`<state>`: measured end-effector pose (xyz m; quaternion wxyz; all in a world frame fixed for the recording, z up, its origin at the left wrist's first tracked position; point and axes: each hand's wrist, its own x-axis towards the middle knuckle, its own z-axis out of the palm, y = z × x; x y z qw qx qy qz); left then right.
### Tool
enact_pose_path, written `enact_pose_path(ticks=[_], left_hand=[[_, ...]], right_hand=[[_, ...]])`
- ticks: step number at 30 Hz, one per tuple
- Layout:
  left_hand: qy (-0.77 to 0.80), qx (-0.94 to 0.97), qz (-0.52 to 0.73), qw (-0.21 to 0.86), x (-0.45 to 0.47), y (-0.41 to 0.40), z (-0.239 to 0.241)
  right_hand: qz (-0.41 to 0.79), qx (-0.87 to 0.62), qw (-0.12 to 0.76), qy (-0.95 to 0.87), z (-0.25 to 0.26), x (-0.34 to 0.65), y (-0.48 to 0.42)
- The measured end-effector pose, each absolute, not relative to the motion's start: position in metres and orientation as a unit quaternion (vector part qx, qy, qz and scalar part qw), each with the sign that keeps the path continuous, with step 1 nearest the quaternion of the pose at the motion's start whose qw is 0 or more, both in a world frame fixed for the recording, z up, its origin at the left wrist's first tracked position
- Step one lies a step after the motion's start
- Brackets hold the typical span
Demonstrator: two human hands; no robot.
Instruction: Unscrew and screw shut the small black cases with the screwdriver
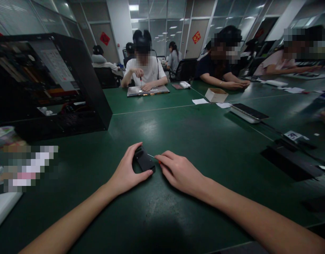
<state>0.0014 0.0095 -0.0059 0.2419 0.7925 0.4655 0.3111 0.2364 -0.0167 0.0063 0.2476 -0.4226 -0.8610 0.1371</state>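
Note:
A small black block-shaped device (pixel 144 161) lies on the green table (pixel 178 130) right in front of me. My left hand (pixel 128 171) curls around its left side, thumb and fingers gripping it. My right hand (pixel 178 171) is closed on a thin screwdriver (pixel 154 157) with a red collar, its metal tip pointing left at the top of the device. Both forearms reach in from the bottom edge.
An open black computer case (pixel 48 84) stands at the left. Flat black parts (pixel 292 160) lie at the right, a white-edged tablet (pixel 249 113) and a small cardboard box (pixel 216 95) further back. Several other people sit working along the far side.

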Motion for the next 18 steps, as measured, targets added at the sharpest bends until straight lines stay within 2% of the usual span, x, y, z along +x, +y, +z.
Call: enact_pose_path(ticks=[5, 12, 18], left_hand=[[0.474, 0.786, 0.312, 0.244, 0.0089, 0.0042, -0.0052], [0.480, 0.778, 0.329, 0.237, 0.0126, 0.0026, -0.0074], [0.483, 0.774, 0.325, 0.248, 0.0113, 0.0023, -0.0076]], right_hand=[[0.108, -0.433, 0.227, -0.866, 0.0090, 0.2338, -0.0179], [-0.021, -0.443, 0.144, -0.885, 0.0137, 0.2280, -0.0247], [-0.056, -0.445, 0.122, -0.885, 0.0113, 0.2263, -0.0264]])
